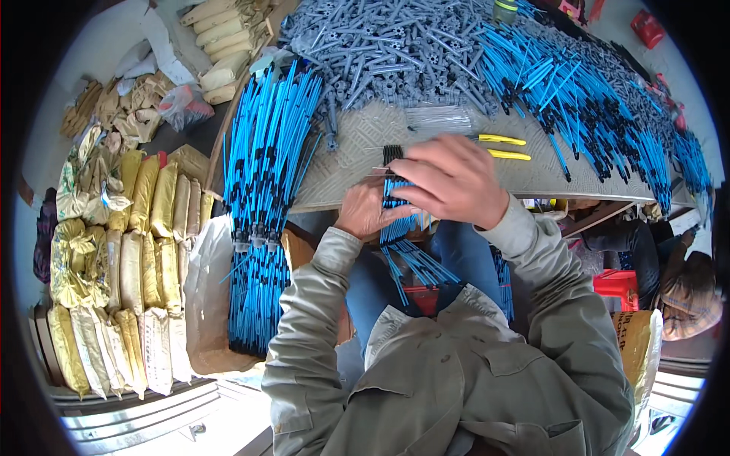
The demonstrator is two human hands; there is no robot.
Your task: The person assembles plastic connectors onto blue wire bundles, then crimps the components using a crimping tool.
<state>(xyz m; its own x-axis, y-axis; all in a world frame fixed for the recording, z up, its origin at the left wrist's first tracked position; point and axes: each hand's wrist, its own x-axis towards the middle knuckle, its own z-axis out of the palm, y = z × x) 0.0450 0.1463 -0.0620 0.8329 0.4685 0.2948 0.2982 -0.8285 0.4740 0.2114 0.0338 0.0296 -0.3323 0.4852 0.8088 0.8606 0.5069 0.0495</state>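
A small bundle of thin blue tubes with black ends (417,260) hangs over my lap at the table edge. My left hand (363,213) is closed round its upper part, thumb across the tubes. My right hand (454,179) bends over the black ends, fingers curled and slightly blurred; what its fingertips pinch is hidden. A thin wire (378,171) pokes out at the bundle's left side, just above my left hand. Beyond my right hand lie a pile of straight thin wires (441,119) and a tool with yellow handles (503,146).
Grey plastic parts (388,53) are heaped at the table's far side. Blue tubes with black ends spread at right (566,83); tied bundles (270,152) stand at left. Wrapped packages (129,266) are stacked farther left. Another person (688,292) sits at far right.
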